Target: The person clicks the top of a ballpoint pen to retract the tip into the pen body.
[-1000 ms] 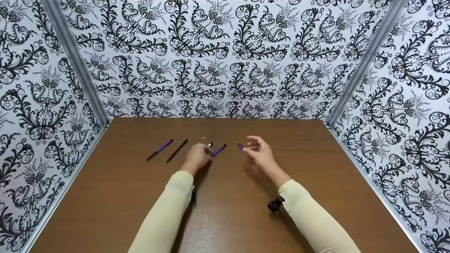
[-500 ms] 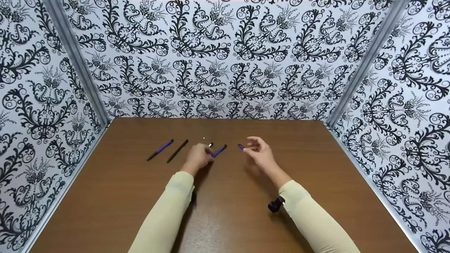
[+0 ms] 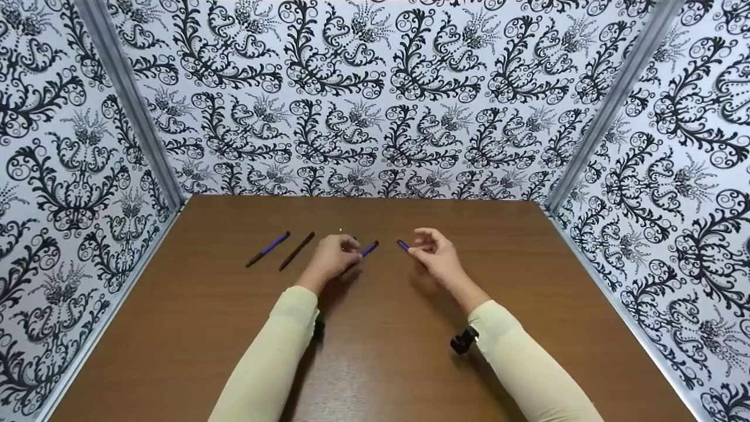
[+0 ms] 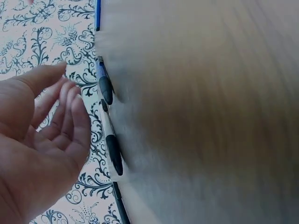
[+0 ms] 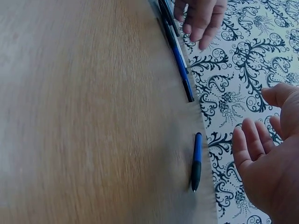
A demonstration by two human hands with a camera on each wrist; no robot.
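My left hand (image 3: pixel 335 257) hovers over the row of pens with its fingers loosely bent and nothing in them. Below it lies a white pen with a black grip (image 4: pixel 113 151), mostly hidden in the head view. Just right of that hand is a blue pen (image 3: pixel 370 248) with a dark grip. My right hand (image 3: pixel 435 253) is held beside another blue pen (image 3: pixel 402 244). The right wrist view has that pen (image 5: pixel 197 156) lying on the table, apart from the relaxed fingers (image 5: pixel 252 137) of the right hand.
A blue-and-black pen (image 3: pixel 268 249) and a black pen (image 3: pixel 297 251) lie slanted to the left on the brown table (image 3: pixel 387 351). Patterned walls (image 3: pixel 375 105) stand at the back and both sides. A tiny white speck (image 3: pixel 340 229) shows behind the left hand.
My left hand has risen slightly and its fingers have come away from the pens, covering more of the white one. The right hand has hardly moved; the pens lie as before.
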